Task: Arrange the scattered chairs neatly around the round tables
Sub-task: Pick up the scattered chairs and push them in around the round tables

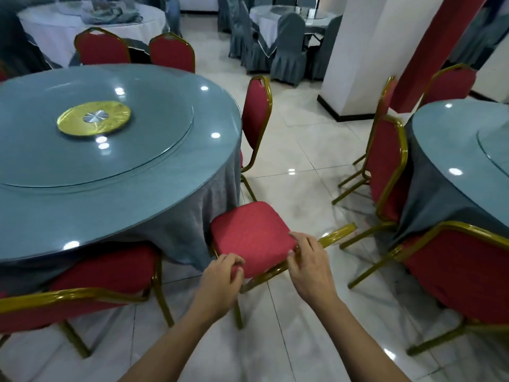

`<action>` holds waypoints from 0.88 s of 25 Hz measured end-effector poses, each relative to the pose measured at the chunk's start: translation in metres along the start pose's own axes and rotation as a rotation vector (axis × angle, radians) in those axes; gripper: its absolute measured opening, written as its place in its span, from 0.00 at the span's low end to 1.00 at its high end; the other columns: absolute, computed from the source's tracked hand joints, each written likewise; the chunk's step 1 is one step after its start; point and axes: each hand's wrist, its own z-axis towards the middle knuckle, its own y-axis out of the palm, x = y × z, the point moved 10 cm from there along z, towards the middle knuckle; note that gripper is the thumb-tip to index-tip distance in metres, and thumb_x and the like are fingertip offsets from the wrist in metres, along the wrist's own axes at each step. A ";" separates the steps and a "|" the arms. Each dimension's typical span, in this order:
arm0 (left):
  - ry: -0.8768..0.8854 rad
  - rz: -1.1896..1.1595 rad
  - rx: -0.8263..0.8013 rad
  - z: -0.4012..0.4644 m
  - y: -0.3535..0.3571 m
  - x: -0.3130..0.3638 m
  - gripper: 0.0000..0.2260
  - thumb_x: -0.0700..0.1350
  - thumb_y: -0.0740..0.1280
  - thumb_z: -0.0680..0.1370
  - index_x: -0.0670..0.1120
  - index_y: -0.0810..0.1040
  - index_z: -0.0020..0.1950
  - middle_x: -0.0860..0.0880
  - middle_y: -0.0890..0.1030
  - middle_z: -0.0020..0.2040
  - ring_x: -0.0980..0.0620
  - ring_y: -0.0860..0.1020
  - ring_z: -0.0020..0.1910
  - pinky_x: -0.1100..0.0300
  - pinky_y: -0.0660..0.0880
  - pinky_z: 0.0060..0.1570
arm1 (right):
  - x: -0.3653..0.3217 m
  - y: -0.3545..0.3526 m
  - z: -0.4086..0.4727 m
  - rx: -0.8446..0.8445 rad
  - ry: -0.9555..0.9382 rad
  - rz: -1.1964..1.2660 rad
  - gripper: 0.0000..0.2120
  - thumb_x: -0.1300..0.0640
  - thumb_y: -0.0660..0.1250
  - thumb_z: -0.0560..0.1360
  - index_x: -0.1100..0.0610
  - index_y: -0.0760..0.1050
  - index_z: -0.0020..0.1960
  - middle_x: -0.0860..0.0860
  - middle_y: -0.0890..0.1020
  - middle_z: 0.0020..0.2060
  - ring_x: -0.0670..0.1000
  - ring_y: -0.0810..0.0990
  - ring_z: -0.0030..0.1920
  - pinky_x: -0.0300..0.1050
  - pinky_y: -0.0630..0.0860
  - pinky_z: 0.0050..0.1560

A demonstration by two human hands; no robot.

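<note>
Red chairs (pixel 252 238) and round tables (pixel 115 172) stand on the glossy tiled floor (pixel 303 150).

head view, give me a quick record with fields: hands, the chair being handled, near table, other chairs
left hand: left hand grips the near left edge of the red seat cushion
right hand: right hand holds the cushion's right corner by the gold frame
chair state: seems tipped, backrest hidden
near table: round table, grey cloth, glass turntable, gold disc
other chairs: red chair at the table's right edge; right table has red ones too
</note>
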 end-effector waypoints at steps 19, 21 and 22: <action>-0.521 0.143 -0.175 0.087 0.165 0.013 0.19 0.62 0.49 0.83 0.57 0.77 0.53 0.55 0.81 0.49 0.55 0.78 0.48 0.56 0.73 0.47 | 0.244 0.011 0.116 -0.367 0.214 -0.097 0.29 0.40 0.51 0.80 0.51 0.62 0.78 0.56 0.63 0.76 0.57 0.61 0.75 0.57 0.61 0.75; -0.555 0.134 -0.156 0.088 0.162 0.012 0.19 0.62 0.49 0.83 0.60 0.77 0.57 0.55 0.82 0.51 0.55 0.79 0.50 0.56 0.73 0.49 | 0.238 0.016 0.122 -0.331 0.199 -0.048 0.33 0.37 0.46 0.80 0.56 0.67 0.76 0.60 0.65 0.75 0.61 0.61 0.76 0.59 0.59 0.75; -0.582 0.135 -0.151 0.089 0.162 0.013 0.17 0.63 0.49 0.82 0.62 0.77 0.54 0.56 0.82 0.51 0.55 0.78 0.50 0.56 0.72 0.48 | 0.234 0.017 0.129 -0.309 0.168 -0.053 0.37 0.35 0.44 0.80 0.60 0.71 0.73 0.64 0.69 0.73 0.65 0.63 0.75 0.62 0.60 0.74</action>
